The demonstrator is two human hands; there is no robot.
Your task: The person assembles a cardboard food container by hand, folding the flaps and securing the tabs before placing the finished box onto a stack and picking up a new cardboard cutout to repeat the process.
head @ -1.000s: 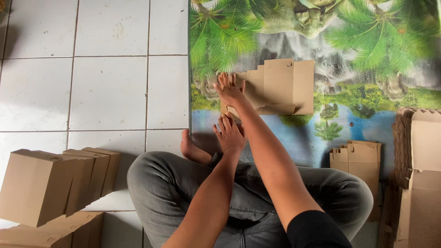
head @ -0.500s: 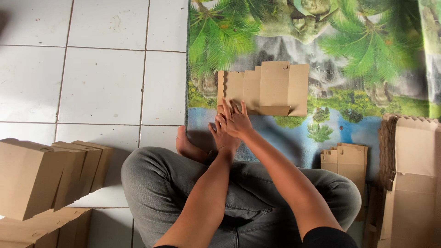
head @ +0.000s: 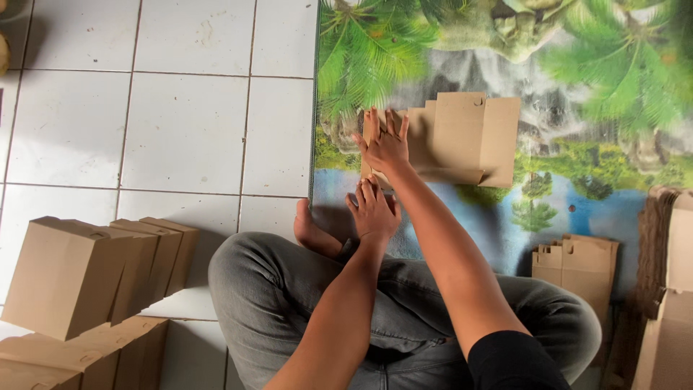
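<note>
- The right hand [head: 386,144] is laid flat, fingers spread, on the left end of a flat, unfolded cardboard box blank [head: 462,137], with the palm pressed down on the cardboard and nothing pinched.
- The left hand [head: 374,209] is set just below the right hand, fingers held close together and pointed forward, with the fingertips touching the blank's near left corner; whether anything is gripped by it cannot be told.
- The blank is spread on a printed mat [head: 505,58] showing palms and water, and extends from under the right hand away to that hand's right, with one panel raised above the rest along the far edge.
- A bare foot [head: 312,231] is seen just to the left of the left hand, at the mat's edge, above crossed legs in grey trousers [head: 274,303].
- A row of folded-up brown boxes [head: 94,267] is stood on the white tiled floor [head: 144,123], well apart from both hands, to their left.
- A small stack of flat blanks [head: 577,263] is seen lying on the mat to the right of the hands, and a taller pile of cardboard [head: 668,274] is seen at the far right edge.
</note>
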